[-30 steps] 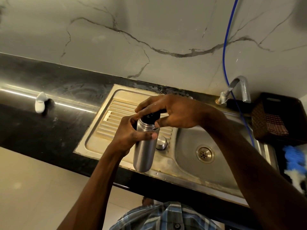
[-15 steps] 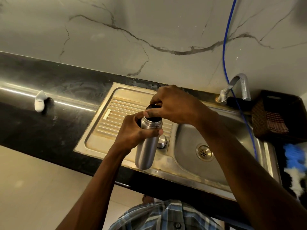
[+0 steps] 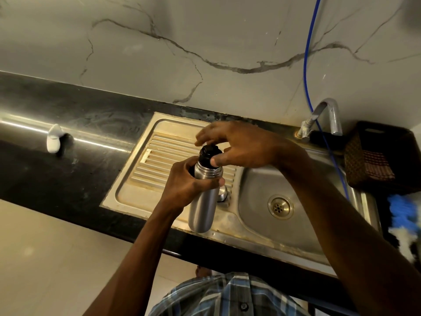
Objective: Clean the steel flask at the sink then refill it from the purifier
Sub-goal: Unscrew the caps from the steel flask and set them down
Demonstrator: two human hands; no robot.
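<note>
A pale wall [image 3: 205,42] veined with dark cracks fills the upper half of the view, and a thin blue hose [image 3: 306,65] runs down it toward the tap. Below it a long black surface [image 3: 68,156] stretches from left to right, its polish catching a streak of light. Set into the surface is the steel sink [image 3: 257,224], with a ribbed draining board [image 3: 159,151] on the left and a basin holding a round brass-coloured drain [image 3: 280,206] on the right. A curved metal tap [image 3: 328,115] rises at the basin's far corner, and a dark woven basket [image 3: 376,156] stands just beside it at the right edge. A blue and white blurred thing [image 3: 403,220] shows below the basket; what it is cannot be told.

The steel flask [image 3: 202,201] is held upright above the near edge of the draining board, in front of a checked shirt [image 3: 223,295]. The left hand [image 3: 189,181] wraps its fingers and thumb around the flask's shoulder. The right hand [image 3: 239,144] reaches over from the right, thumb pressed to the side of the black cap [image 3: 208,153] at the flask's neck, fingers spread loosely above it. A small steel dome [image 3: 222,193] lies on the sink behind the flask. Far left, a small white object [image 3: 54,139] rests on the surface.
</note>
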